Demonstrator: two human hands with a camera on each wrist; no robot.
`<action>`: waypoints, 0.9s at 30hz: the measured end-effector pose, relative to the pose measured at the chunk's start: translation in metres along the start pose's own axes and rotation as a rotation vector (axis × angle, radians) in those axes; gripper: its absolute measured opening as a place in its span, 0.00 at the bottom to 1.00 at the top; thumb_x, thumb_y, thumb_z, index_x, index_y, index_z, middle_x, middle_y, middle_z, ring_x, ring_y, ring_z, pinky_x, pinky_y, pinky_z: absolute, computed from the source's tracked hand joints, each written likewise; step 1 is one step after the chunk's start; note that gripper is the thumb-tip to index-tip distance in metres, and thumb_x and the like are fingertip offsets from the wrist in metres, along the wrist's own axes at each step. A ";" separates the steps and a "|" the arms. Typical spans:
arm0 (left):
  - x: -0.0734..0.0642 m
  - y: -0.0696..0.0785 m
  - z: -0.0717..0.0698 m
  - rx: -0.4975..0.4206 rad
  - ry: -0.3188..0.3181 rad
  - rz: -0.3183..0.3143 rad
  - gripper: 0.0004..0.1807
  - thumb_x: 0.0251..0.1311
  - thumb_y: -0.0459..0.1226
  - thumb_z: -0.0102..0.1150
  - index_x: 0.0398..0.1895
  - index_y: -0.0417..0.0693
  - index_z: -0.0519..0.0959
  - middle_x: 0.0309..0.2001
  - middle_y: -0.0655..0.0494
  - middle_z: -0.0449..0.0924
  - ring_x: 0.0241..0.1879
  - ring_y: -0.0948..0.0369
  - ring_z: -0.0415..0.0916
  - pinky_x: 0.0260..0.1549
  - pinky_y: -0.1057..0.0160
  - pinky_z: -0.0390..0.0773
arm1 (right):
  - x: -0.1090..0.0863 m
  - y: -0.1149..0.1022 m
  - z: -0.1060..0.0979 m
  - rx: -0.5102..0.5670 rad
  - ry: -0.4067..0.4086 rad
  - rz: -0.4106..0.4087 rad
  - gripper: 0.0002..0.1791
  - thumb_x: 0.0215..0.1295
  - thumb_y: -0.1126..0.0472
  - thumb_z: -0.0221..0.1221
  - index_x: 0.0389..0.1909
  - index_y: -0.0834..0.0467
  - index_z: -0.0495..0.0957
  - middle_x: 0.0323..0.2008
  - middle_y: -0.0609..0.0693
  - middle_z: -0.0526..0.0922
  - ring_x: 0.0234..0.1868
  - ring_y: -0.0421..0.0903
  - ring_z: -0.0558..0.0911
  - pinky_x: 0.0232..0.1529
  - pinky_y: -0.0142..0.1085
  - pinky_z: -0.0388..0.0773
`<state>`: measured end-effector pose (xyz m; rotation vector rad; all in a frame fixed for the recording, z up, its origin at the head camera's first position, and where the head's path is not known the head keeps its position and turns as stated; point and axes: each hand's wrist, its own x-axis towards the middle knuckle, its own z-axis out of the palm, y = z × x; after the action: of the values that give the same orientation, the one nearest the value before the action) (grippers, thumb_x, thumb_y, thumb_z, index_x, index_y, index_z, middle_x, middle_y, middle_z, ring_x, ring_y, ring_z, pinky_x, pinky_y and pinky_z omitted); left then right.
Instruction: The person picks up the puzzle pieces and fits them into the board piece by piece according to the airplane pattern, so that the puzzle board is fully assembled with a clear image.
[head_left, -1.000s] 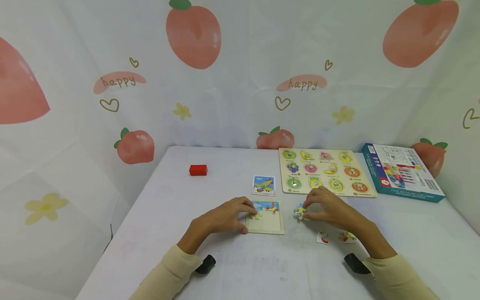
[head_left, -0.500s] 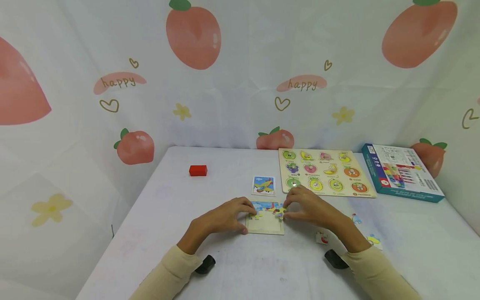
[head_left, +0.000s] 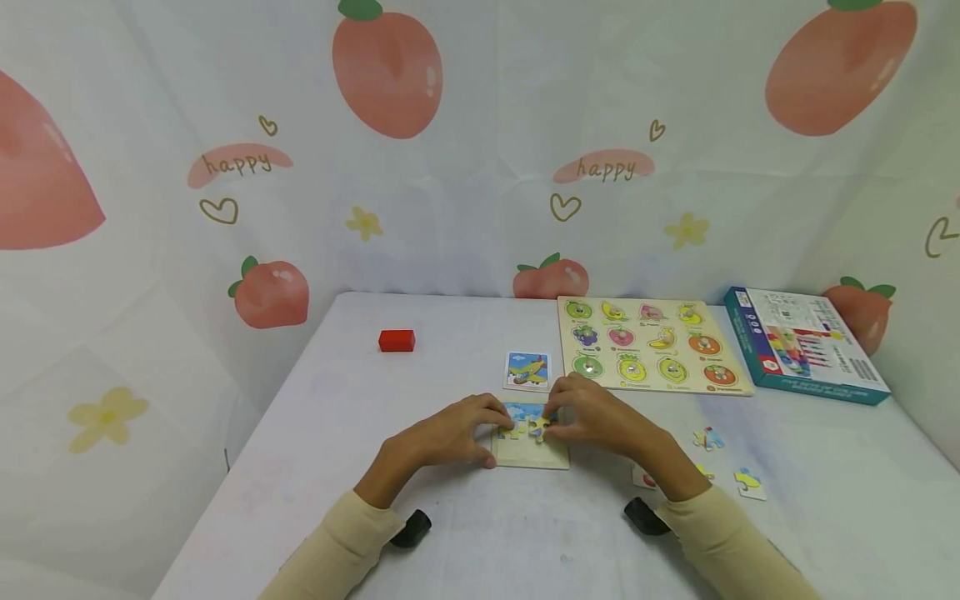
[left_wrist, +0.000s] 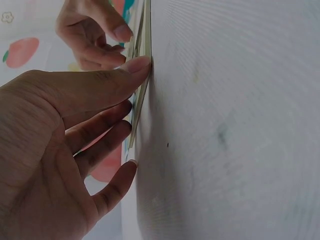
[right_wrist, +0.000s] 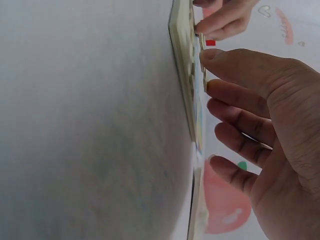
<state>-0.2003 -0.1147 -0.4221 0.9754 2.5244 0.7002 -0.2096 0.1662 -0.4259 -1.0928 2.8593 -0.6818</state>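
Centrally, in the head view, a jigsaw piece [head_left: 538,428] appeared over the pale puzzle tray [head_left: 528,457], which lay on the white-covered table [head_left: 435,375] between the two hands. The right hand [head_left: 596,415] pinched this piece between thumb and forefinger, its other fingers spread loosely; the left hand [head_left: 459,427] was bent about the tray's left side, thumb at the near corner and forefinger at the pieces farther up.

From my remote station I judged one relation decisive: the piece lay to the left of the right hand, which was the nearer, and just right of the left fingertips, on the near side of the sky-blue row [head_left: 523,410]. The right wrist view showed it edge-on, close to the tray's surface; whether it touched I could not tell. Its knobbed outline was too small for me to name a long axis. An aeroplane picture card [head_left: 527,371] lay just beyond the tray, with loose jigsaw pieces [head_left: 750,483] well to the right
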 end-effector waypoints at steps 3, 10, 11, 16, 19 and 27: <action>0.000 0.001 -0.001 -0.003 0.002 0.006 0.26 0.63 0.38 0.75 0.65 0.51 0.83 0.65 0.60 0.75 0.70 0.57 0.69 0.72 0.52 0.69 | 0.002 -0.001 0.003 -0.012 -0.010 -0.004 0.07 0.62 0.53 0.74 0.38 0.50 0.90 0.44 0.42 0.84 0.51 0.44 0.78 0.59 0.48 0.78; 0.000 0.000 0.000 -0.001 0.002 0.005 0.26 0.63 0.38 0.75 0.65 0.51 0.83 0.65 0.60 0.75 0.70 0.57 0.69 0.72 0.52 0.69 | 0.006 -0.006 0.005 -0.027 -0.017 -0.015 0.09 0.62 0.51 0.75 0.39 0.51 0.90 0.43 0.42 0.84 0.48 0.43 0.77 0.55 0.45 0.78; 0.001 0.000 0.000 -0.001 0.003 0.007 0.26 0.62 0.38 0.75 0.65 0.51 0.83 0.65 0.59 0.75 0.70 0.57 0.69 0.72 0.51 0.69 | 0.007 -0.007 0.005 -0.026 -0.019 -0.014 0.09 0.62 0.51 0.75 0.39 0.51 0.90 0.43 0.42 0.84 0.48 0.43 0.77 0.55 0.44 0.79; 0.001 -0.001 0.000 -0.005 0.007 0.021 0.26 0.62 0.37 0.76 0.64 0.50 0.84 0.64 0.59 0.76 0.69 0.57 0.70 0.72 0.50 0.69 | 0.009 -0.009 0.006 -0.030 -0.025 -0.016 0.09 0.62 0.52 0.75 0.39 0.52 0.91 0.43 0.43 0.84 0.47 0.43 0.78 0.53 0.44 0.79; 0.001 -0.001 0.001 -0.005 0.007 0.019 0.26 0.62 0.36 0.76 0.65 0.50 0.84 0.64 0.59 0.76 0.69 0.57 0.70 0.72 0.51 0.69 | 0.009 -0.010 0.008 -0.033 -0.028 -0.020 0.09 0.63 0.53 0.75 0.39 0.52 0.91 0.42 0.43 0.84 0.47 0.43 0.78 0.53 0.43 0.80; 0.001 -0.001 0.000 0.001 0.007 0.018 0.27 0.62 0.36 0.75 0.65 0.50 0.83 0.63 0.59 0.76 0.68 0.57 0.70 0.71 0.52 0.70 | 0.010 -0.013 0.008 -0.023 -0.045 -0.003 0.09 0.64 0.53 0.74 0.40 0.52 0.91 0.43 0.44 0.85 0.49 0.44 0.79 0.55 0.44 0.80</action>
<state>-0.2014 -0.1146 -0.4231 0.9983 2.5248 0.7087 -0.2078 0.1482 -0.4267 -1.1011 2.8353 -0.6184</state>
